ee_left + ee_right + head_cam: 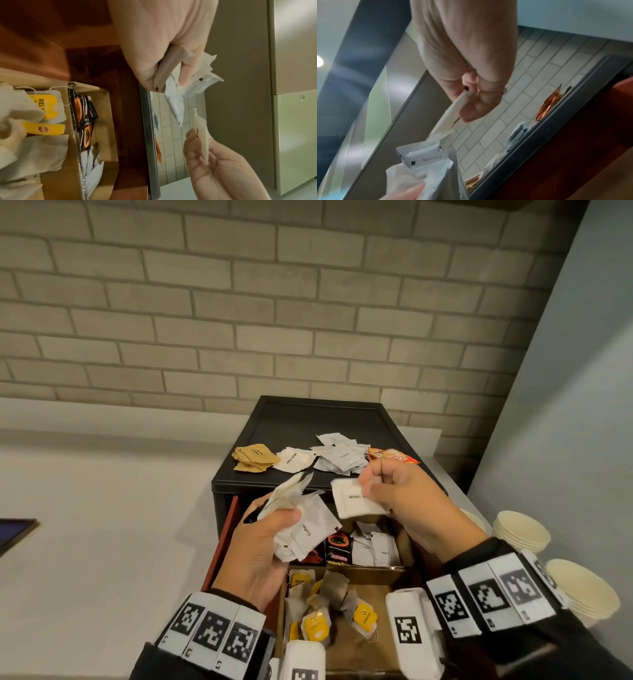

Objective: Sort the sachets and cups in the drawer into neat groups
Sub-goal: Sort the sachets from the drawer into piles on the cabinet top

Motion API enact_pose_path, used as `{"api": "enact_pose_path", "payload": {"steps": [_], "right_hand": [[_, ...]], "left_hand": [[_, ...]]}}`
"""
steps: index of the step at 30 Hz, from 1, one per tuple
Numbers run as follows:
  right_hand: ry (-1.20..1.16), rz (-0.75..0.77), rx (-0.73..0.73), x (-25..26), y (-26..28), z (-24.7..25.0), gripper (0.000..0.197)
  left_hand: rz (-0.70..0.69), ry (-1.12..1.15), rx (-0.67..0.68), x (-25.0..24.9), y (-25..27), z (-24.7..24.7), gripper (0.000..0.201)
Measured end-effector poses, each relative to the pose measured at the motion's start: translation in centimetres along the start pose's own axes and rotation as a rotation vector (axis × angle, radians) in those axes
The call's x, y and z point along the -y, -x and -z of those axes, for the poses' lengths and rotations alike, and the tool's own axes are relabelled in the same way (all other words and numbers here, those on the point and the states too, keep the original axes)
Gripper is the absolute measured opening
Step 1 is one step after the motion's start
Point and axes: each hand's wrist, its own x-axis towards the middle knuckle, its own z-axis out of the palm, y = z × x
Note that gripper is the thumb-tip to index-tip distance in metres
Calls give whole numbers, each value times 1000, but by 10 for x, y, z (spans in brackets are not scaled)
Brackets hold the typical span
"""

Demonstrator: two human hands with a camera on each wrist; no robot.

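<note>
A bunch of sachets (301, 525) is clutched in the left hand (263, 546) above the open drawer (346, 587). One white sachet (352, 501) is pinched by the right hand (400, 501) at the cabinet's (291, 419) front edge.

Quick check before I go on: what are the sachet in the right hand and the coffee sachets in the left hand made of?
White sugar sachet pinched by the right hand: looks like matte paper, off-white, no shine. Coffee sachets held bunched in the left hand: likely foil or plastic laminate; greyer, slightly glossy, with crimped edges in the right wrist view.
</note>
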Motion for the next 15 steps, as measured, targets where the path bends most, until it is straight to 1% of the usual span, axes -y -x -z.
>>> {"api": "enact_pose_path", "payload": {"steps": [2, 4, 6, 7, 8, 9, 11, 13, 15], "right_hand": [[-15, -16, -91, 5, -15, -6, 26], [-156, -64, -133, 15, -33, -16, 26], [-309, -144, -145, 27, -49, -27, 20], [-352, -186, -144, 31, -57, -32, 20], [-356, -213, -113, 35, -62, -38, 24], [-326, -213, -63, 36, -68, -43, 30], [-167, -173, 33, 34, -73, -50, 38], [21, -121, 54, 33, -65, -54, 37], [106, -43, 95, 33, -52, -54, 32]], "left_hand": [[-14, -1, -22, -1, -1, 1, 24], [-20, 2, -43, -2, -2, 4, 26], [-21, 4, -60, -3, -2, 6, 29], [-22, 4, -63, -3, -2, 7, 31], [-24, 5, -67, -3, -2, 7, 33], [-24, 7, -70, -3, -3, 7, 34], [-20, 19, -87, -3, -4, 8, 37], [-20, 29, -90, -1, -6, 11, 41], [-38, 24, -69, 0, -6, 11, 45]]}}
